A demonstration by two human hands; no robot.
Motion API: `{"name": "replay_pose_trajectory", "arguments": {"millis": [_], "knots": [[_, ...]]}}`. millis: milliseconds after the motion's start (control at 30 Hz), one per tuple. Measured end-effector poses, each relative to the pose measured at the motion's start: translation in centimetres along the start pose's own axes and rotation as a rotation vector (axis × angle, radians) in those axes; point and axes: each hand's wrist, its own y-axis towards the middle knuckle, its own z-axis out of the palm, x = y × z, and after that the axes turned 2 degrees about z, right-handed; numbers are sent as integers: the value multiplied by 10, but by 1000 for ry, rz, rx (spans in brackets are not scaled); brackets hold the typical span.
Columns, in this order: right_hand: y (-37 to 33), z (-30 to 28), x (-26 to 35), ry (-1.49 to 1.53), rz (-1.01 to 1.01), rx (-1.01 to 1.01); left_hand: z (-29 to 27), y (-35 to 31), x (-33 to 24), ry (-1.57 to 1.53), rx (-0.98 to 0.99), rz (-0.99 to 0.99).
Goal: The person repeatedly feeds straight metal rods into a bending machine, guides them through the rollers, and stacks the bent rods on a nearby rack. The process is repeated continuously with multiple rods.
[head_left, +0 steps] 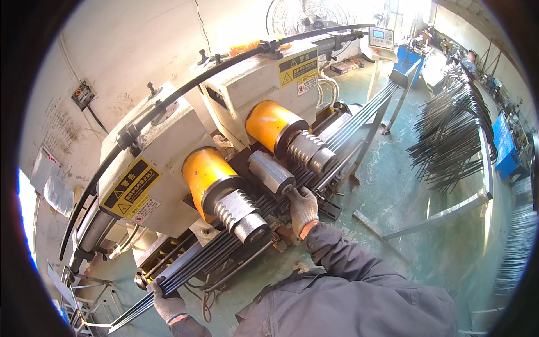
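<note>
Left hand (pixel 168 304) around dark rods (pixel 209 254), right hand (pixel 304 210) (grip unclear) by grey block (pixel 270 171), yellow-black warning labels (pixel 132 187) beyond.

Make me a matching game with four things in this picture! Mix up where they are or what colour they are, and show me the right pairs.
Things:
1. Fan
2. Left hand
3. Drums
4. Right hand

Places and colours:
A. at the dark rods, lower left
B. orange
C. by one end of the grey block
D. at the picture's top edge

Right pairs: 1-D, 2-A, 3-B, 4-C
</note>
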Motion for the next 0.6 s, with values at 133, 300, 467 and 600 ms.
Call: {"name": "replay_pose_trajectory", "arguments": {"millis": [133, 300, 467, 600], "knots": [[5, -10, -12, -70, -67, 11, 37, -32, 38, -34, -30, -59], [40, -43, -40, -423, -730, 34, 82, -70, 56, -28, 189, -190], [38, -72, -45, -291, -466, 141, 73, -84, 40, -201, 199, -159], [5, -80, -36, -349, -450, 108, 28, -59, 12, -363, 18, -94]]}}
